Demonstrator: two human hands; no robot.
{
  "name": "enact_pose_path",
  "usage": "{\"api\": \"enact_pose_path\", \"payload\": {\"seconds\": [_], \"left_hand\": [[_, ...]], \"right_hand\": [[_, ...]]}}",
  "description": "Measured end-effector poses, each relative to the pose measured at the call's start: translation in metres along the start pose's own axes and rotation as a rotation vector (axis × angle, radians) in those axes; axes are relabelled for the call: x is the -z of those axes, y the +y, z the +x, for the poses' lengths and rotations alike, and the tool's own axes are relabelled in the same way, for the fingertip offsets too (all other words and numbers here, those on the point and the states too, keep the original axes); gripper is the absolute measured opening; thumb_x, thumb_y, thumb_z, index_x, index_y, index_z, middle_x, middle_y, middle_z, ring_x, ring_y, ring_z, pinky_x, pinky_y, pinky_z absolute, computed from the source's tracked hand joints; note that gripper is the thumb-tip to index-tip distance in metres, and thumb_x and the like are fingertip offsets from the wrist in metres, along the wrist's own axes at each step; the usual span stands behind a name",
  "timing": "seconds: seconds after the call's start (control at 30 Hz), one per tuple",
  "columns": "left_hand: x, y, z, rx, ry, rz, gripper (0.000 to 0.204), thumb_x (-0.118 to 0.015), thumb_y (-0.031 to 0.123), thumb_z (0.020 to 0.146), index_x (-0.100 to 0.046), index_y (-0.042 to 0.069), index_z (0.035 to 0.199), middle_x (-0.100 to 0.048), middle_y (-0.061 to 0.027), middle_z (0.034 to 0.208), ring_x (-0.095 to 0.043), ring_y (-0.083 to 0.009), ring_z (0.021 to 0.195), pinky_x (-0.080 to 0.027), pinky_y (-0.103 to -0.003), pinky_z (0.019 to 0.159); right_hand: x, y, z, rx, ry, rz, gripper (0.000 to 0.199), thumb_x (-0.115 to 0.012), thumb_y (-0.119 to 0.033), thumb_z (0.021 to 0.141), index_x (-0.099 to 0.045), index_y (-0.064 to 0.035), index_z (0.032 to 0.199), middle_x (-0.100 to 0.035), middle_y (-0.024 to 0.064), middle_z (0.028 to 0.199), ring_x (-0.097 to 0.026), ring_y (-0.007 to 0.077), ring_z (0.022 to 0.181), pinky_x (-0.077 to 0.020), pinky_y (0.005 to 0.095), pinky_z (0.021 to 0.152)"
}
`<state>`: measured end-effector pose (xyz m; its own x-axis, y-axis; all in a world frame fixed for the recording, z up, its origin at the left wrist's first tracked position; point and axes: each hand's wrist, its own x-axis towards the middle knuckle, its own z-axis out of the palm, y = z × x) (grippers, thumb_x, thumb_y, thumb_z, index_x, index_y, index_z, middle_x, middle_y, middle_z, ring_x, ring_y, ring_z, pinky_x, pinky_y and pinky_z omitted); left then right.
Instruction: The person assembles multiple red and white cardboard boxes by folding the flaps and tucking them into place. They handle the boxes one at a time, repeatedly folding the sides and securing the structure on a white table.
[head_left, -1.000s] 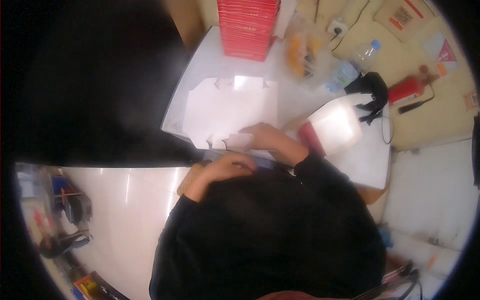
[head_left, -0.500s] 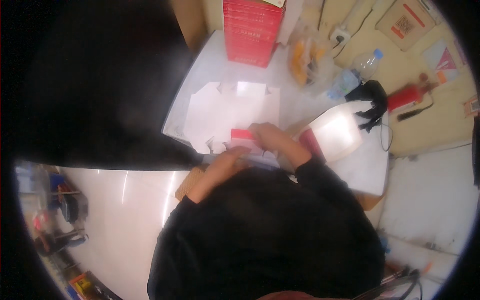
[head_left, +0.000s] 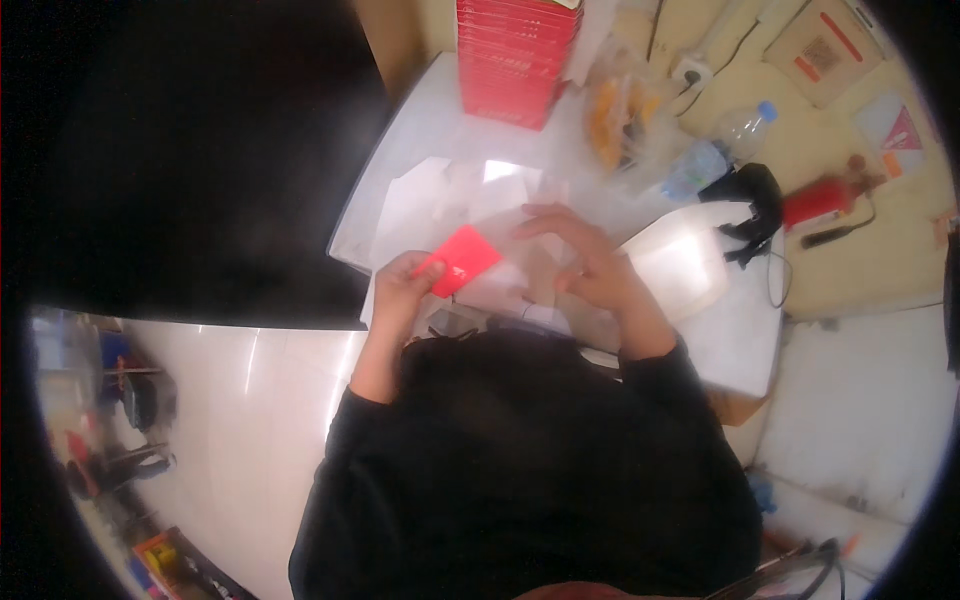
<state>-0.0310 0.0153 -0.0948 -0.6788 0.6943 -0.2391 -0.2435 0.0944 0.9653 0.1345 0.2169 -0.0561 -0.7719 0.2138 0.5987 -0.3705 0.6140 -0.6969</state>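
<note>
Pinched between the thumb and fingers of my left hand [head_left: 403, 285] is a small flat red card [head_left: 468, 258] with a little pale mark. It is tilted above a white die-cut cardboard sheet [head_left: 405, 205] that lies flat on the table. To the right, my right hand [head_left: 595, 265] hovers over the sheet with fingers apart and holds nothing. Part of the sheet is hidden by my hands and the card. Beside my right wrist lies a pale open cardboard piece [head_left: 685, 262].
A tall stack of red flat boxes [head_left: 510, 70] stands at the table's back. Right of it are a clear plastic bag with orange contents [head_left: 610, 115], a bottle [head_left: 700, 165] and a black object [head_left: 750, 200]. The white table [head_left: 735, 340] has an edge at left.
My right hand has let go of the red piece and moved right, its fingers spreading. My left hand has moved left and up, now holding the card with its red face turned up.
</note>
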Motion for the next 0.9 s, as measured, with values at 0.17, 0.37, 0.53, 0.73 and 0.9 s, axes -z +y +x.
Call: {"api": "enact_pose_path", "payload": {"seconds": [0.17,0.37,0.53,0.73,0.9], "left_hand": [[-0.021,0.001,-0.001,0.035,0.009,-0.456,0.011,-0.062,0.01,0.089,-0.063,-0.001,0.092,-0.065,-0.0079,0.082,-0.061,-0.0141,0.071,-0.05,-0.026,0.063],[-0.018,0.013,-0.019,-0.016,-0.019,-0.146,0.009,-0.064,0.011,0.089,-0.064,0.002,0.09,-0.063,-0.0034,0.08,-0.057,-0.0089,0.068,-0.046,-0.021,0.062],[-0.025,0.009,-0.03,-0.153,-0.007,-0.062,0.009,-0.065,0.01,0.089,-0.062,0.001,0.088,-0.062,-0.0014,0.076,-0.054,-0.0058,0.066,-0.043,-0.019,0.06],[-0.02,0.012,-0.038,-0.232,-0.073,0.027,0.011,-0.066,0.01,0.088,-0.061,0.001,0.087,-0.06,0.0003,0.077,-0.052,-0.0048,0.067,-0.042,-0.02,0.061],[-0.018,0.013,-0.048,-0.323,0.013,0.019,0.01,-0.065,0.009,0.088,-0.062,0.0,0.087,-0.063,-0.003,0.081,-0.057,-0.0093,0.075,-0.048,-0.023,0.069]], "right_hand": [[-0.024,-0.016,0.008,-0.153,0.24,-0.193,0.014,-0.071,-0.018,0.074,-0.067,-0.011,0.085,-0.061,0.0077,0.094,-0.058,0.0256,0.089,-0.0389,0.0413,0.095],[-0.029,-0.038,0.028,0.014,0.051,-0.316,0.012,-0.071,-0.017,0.069,-0.068,-0.0159,0.08,-0.055,0.0046,0.092,-0.051,0.027,0.087,-0.0365,0.0394,0.082],[-0.029,-0.031,0.019,-0.045,-0.055,-0.238,0.01,-0.072,-0.018,0.068,-0.069,-0.0129,0.077,-0.055,0.004,0.095,-0.049,0.0269,0.098,-0.0356,0.0391,0.089],[-0.03,-0.027,0.015,-0.127,-0.127,-0.135,0.01,-0.071,-0.019,0.069,-0.072,-0.0136,0.078,-0.056,0.0059,0.103,-0.048,0.0283,0.107,-0.0347,0.0401,0.094],[-0.044,-0.034,0.018,-0.169,0.347,-0.303,0.041,-0.07,-0.022,0.078,-0.061,-0.0114,0.116,-0.054,0.0099,0.122,-0.043,0.0269,0.124,-0.0314,0.042,0.104]]}}
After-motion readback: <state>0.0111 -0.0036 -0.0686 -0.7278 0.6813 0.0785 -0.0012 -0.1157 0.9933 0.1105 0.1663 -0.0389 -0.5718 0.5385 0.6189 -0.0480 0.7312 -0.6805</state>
